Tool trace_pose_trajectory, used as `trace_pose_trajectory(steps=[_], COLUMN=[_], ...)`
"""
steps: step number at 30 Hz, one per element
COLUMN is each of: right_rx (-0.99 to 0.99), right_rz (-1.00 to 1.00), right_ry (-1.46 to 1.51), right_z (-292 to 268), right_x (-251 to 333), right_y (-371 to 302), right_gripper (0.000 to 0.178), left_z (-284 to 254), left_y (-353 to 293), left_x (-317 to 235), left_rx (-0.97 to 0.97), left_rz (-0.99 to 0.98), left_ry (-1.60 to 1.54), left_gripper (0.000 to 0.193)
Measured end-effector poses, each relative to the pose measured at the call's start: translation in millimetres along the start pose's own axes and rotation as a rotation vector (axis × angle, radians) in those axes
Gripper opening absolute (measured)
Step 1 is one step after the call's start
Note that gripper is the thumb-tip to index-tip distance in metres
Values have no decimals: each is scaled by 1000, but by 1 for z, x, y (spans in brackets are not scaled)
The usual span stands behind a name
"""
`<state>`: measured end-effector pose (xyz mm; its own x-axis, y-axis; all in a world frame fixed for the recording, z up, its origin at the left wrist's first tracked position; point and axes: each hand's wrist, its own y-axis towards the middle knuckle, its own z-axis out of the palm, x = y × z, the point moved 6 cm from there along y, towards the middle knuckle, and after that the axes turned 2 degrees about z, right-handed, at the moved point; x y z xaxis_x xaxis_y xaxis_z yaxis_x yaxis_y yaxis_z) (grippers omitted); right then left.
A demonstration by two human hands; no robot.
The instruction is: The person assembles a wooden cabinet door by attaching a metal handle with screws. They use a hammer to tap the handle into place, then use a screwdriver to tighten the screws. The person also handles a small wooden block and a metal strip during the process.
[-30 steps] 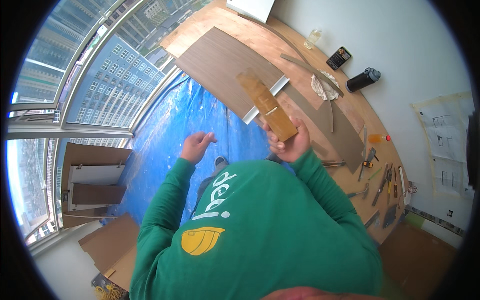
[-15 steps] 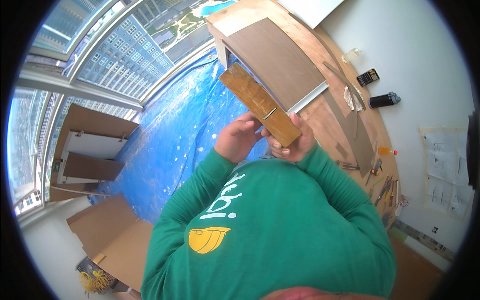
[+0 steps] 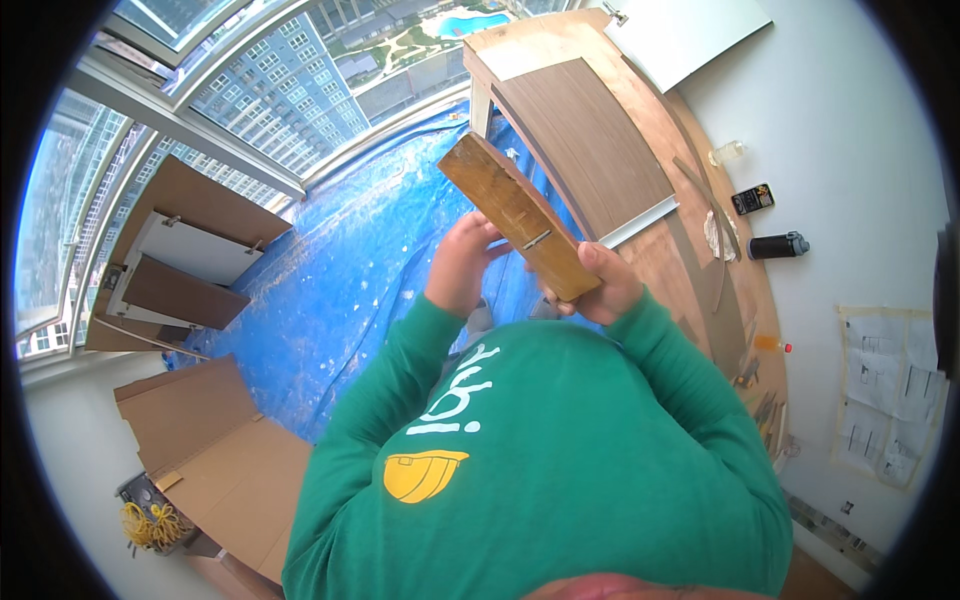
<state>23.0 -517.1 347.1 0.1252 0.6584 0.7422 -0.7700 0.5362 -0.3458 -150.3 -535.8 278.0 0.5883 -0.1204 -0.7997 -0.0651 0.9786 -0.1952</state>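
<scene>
Since a moment ago both hands have come together on the wooden block (image 3: 520, 218), which now sits higher and closer to my face, and my head has tipped so more of the window shows at 11 o'clock. So right now my right hand (image 3: 600, 285) is wrapped shut around the near end of the block, thumb on the top face, carrying the weight, while my left hand (image 3: 462, 262) curls against its left edge near the thin metal piece set across the middle, fingers bent but more steadying than clamping as far as I can see. It looks like an old hand plane body to me, held tilted with the far end pointing to 11 o'clock, probably so I can look along the face. It's up in the air in front of my chest, touching nothing but my hands. Past it at 1 o'clock is the long workbench (image 3: 655, 130) with a dark brown panel (image 3: 585, 140) lying on it, a black can (image 3: 775, 245) on its side at 3 o'clock, and some small tools further down the edge. Blue tarp (image 3: 340, 280) covers the floor, cardboard (image 3: 215, 450) lies at 8 o'clock, and cabinet parts (image 3: 185, 265) lean by the window at 9.
</scene>
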Motion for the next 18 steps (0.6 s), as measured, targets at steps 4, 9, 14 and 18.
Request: trace_pose_trajectory(steps=[4,9,14,18], right_rx=[-35,-54,-157,-169], right_rz=[-38,-31,-52,-65], right_ry=[-110,-138,-167,-188], right_z=[-8,-3,0,2], right_x=[13,15,15,15], right_y=[-5,-6,-7,-6], right_gripper=[76,78,63,58], left_z=[20,65,76,79], left_y=[-44,-51,-50,-52], left_x=[-53,-88,-89,-85], left_rx=[-262,-172,-208,-197], left_rz=[734,1139,1186,1218], left_ry=[780,1111,1305,1342], left_gripper=[14,30,27,25])
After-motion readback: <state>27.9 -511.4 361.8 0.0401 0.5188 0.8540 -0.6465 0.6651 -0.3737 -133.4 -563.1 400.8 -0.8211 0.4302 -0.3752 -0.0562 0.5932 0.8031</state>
